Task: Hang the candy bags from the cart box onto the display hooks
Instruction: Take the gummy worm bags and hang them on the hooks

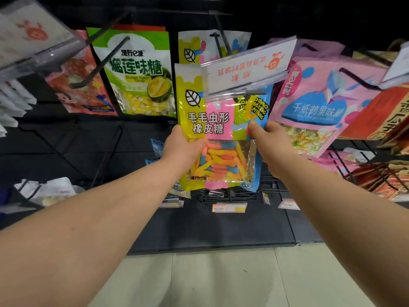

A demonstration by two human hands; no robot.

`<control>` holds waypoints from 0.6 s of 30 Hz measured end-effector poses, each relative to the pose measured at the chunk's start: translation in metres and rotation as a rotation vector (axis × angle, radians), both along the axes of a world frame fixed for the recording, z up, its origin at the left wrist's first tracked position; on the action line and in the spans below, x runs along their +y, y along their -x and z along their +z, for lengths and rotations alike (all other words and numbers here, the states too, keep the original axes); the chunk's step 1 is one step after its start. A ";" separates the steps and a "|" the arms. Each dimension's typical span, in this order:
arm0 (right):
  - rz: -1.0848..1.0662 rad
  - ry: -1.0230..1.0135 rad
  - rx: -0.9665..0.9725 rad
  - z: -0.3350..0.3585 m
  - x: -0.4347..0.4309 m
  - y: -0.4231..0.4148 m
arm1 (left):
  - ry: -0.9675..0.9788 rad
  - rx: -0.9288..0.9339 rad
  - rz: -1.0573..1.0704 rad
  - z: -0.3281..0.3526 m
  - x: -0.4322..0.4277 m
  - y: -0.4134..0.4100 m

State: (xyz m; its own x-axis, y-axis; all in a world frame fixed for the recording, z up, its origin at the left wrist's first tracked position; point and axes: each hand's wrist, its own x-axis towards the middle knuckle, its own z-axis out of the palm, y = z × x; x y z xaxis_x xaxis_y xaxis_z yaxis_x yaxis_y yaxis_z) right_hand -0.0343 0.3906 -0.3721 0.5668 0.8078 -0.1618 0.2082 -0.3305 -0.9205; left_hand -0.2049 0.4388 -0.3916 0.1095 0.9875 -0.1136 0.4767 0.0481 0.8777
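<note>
I hold the gummy-worm candy bag (pixel 212 127) upright by its side edges. My left hand (pixel 179 147) curls round the left edge and my right hand (pixel 271 142) pinches the right, thumb in front. The bag's top sits behind the clear label holder (pixel 245 65) of the display hook (pixel 218 44), between the durian bag (pixel 137 69) and the pink bag (pixel 318 100).

The gummy worm bag (pixel 208 129) is rocking blocks of yellow, pink, lime and blue, plus a black-and-white leaf logo, with orange, yellow, blue and pink worms showing through its clear window. The durian bag (pixel 137 72) is going green and white over yellow candy. The crane bag (pixel 314 103) is wearing pink with a blue patch. The tag (pixel 247 65) is sporting orange-red print on white.
</note>
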 end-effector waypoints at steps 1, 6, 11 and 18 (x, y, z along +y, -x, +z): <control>0.000 0.017 -0.011 0.001 0.004 -0.001 | 0.001 0.023 0.009 0.001 0.004 -0.002; -0.016 0.029 -0.003 -0.001 0.014 -0.001 | 0.030 0.068 0.064 -0.002 0.014 -0.010; 0.005 0.072 -0.042 -0.007 0.013 0.000 | 0.066 0.142 0.045 0.001 0.017 -0.004; 0.065 0.135 -0.358 -0.007 -0.017 0.016 | 0.061 0.299 0.040 0.004 0.003 0.017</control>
State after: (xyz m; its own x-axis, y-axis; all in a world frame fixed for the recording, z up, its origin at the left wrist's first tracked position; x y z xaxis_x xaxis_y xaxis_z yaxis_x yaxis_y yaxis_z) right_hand -0.0503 0.3735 -0.3788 0.5548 0.8290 -0.0708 0.5330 -0.4195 -0.7348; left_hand -0.2221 0.4420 -0.3876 0.0236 0.9806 -0.1944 0.7101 0.1204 0.6937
